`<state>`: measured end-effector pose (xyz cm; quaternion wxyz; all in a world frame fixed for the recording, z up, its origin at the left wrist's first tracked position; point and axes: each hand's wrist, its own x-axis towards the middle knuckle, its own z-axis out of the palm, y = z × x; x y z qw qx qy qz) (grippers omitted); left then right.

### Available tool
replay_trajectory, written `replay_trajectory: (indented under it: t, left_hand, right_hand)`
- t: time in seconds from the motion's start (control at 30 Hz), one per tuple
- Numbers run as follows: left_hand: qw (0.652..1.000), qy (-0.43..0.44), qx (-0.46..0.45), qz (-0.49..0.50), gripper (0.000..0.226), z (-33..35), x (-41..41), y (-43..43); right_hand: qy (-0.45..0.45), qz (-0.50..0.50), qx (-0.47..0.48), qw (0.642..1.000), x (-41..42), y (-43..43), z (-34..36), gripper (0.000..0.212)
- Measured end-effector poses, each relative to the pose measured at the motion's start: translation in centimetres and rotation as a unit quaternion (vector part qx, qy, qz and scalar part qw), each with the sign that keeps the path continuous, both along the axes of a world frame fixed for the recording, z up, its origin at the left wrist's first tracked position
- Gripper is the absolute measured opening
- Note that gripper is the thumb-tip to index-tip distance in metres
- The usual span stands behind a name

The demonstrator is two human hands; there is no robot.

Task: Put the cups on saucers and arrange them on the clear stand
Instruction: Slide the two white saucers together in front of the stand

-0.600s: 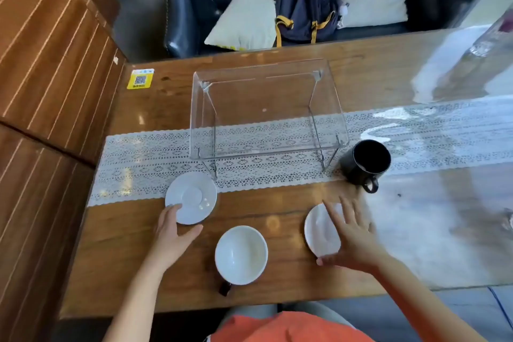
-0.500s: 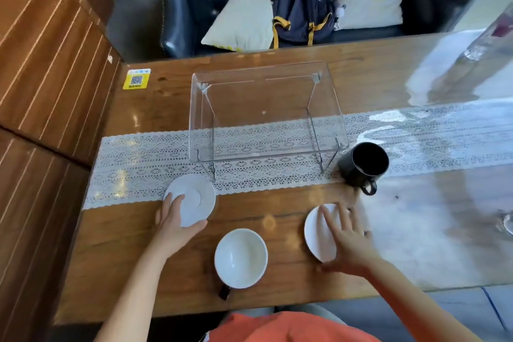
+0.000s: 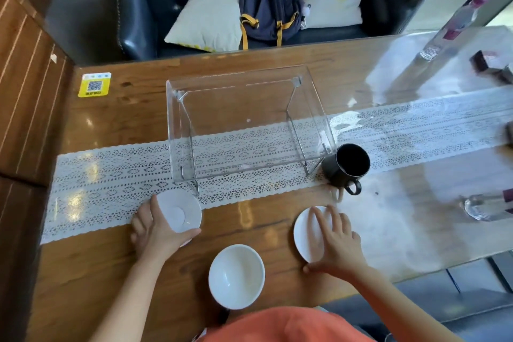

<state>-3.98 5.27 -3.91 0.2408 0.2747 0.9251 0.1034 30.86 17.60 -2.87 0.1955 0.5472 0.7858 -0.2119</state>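
Note:
A clear acrylic stand point(image 3: 244, 119) sits mid-table on a lace runner. A black cup point(image 3: 347, 168) stands upright at the stand's front right corner. A white cup point(image 3: 236, 276) stands near the table's front edge, between my hands. My left hand point(image 3: 155, 233) grips the left white saucer point(image 3: 181, 214), with fingers over its left rim and the thumb at its near rim. My right hand point(image 3: 337, 244) lies on the right white saucer point(image 3: 306, 233), fingers spread over its top and the thumb against the near rim.
The lace runner point(image 3: 111, 175) crosses the wooden table point(image 3: 125, 272). Clear bottles point(image 3: 483, 207) and small dark boxes point(image 3: 483, 61) lie at the right. A wood-panelled wall point(image 3: 25, 119) borders the left. Behind the table, a dark sofa holds cushions and a backpack point(image 3: 269, 0).
My left hand has slid forward from beside the left saucer onto it and closed around its rim. My right hand has stayed on the right saucer.

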Motion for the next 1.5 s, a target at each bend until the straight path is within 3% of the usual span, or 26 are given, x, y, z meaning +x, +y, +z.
replay_trajectory:
  t: [0.1,0.17,0.23,0.3,0.33,0.43,0.73,0.87,0.97,1.03,1.1,1.17,1.23,1.37,1.5]
  left_hand:
    - [0.993,-0.063,0.081,0.057,0.085,-0.2,-2.0,-0.5]
    - [0.981,-0.131,0.117,0.086,0.050,-0.3,-3.0,-1.2]
    - [0.945,-0.244,0.150,0.159,0.033,-0.3,-3.6,-2.0]
    - [0.879,-0.369,0.182,0.243,0.034,-0.2,-4.0,-3.0]
    - [0.855,-0.405,0.192,0.260,0.034,-0.2,-4.1,-3.5]
    - [0.830,-0.449,0.198,0.265,0.027,-0.6,-3.9,-4.4]
    - [0.795,-0.521,0.189,0.247,0.023,0.0,0.7,-2.0]
    - [0.775,-0.529,0.194,0.285,0.023,0.2,2.7,0.2]
    - [0.764,-0.516,0.202,0.330,0.021,0.3,4.4,1.0]
    - [0.775,-0.492,0.203,0.340,0.018,0.4,5.5,1.2]
    - [0.795,-0.466,0.193,0.337,0.019,0.5,6.9,1.3]
    - [0.823,-0.430,0.174,0.329,0.018,0.8,8.0,1.3]
    - [0.850,-0.390,0.157,0.317,0.012,1.1,8.5,1.5]
    - [0.899,-0.347,0.106,0.245,0.015,1.5,8.4,2.1]
    - [0.903,-0.343,0.108,0.235,0.019,1.6,8.7,2.0]
  right_hand:
    - [0.148,-0.158,-0.021,0.976,0.8,1.0,-0.1,0.117]
    - [0.264,-0.284,-0.016,0.922,1.6,1.6,-0.1,0.081]
    - [0.303,-0.384,-0.032,0.872,2.3,1.8,0.0,0.037]
    - [0.329,-0.441,-0.074,0.832,2.8,1.4,-0.1,0.014]
    - [0.339,-0.456,-0.092,0.818,2.8,1.1,0.0,0.014]
    - [0.371,-0.473,-0.130,0.789,2.4,0.7,0.2,0.014]
    - [0.442,-0.531,-0.206,0.693,-2.1,3.1,0.3,0.015]
    - [0.487,-0.512,-0.226,0.671,-3.5,3.8,0.2,0.012]
    - [0.467,-0.494,-0.246,0.691,-3.8,4.2,-0.1,0.012]
    - [0.435,-0.481,-0.242,0.721,-3.5,4.4,-0.2,0.010]
    - [0.401,-0.442,-0.217,0.773,-2.9,4.9,-0.1,0.005]
    - [0.358,-0.366,-0.186,0.839,-2.1,5.3,-0.1,0.014]
    - [0.326,-0.310,-0.189,0.873,-1.4,5.4,0.1,0.020]
    - [0.305,-0.283,-0.249,0.874,-0.6,5.5,-0.2,0.024]
    - [0.282,-0.254,-0.280,0.882,-0.2,5.4,-0.5,0.017]
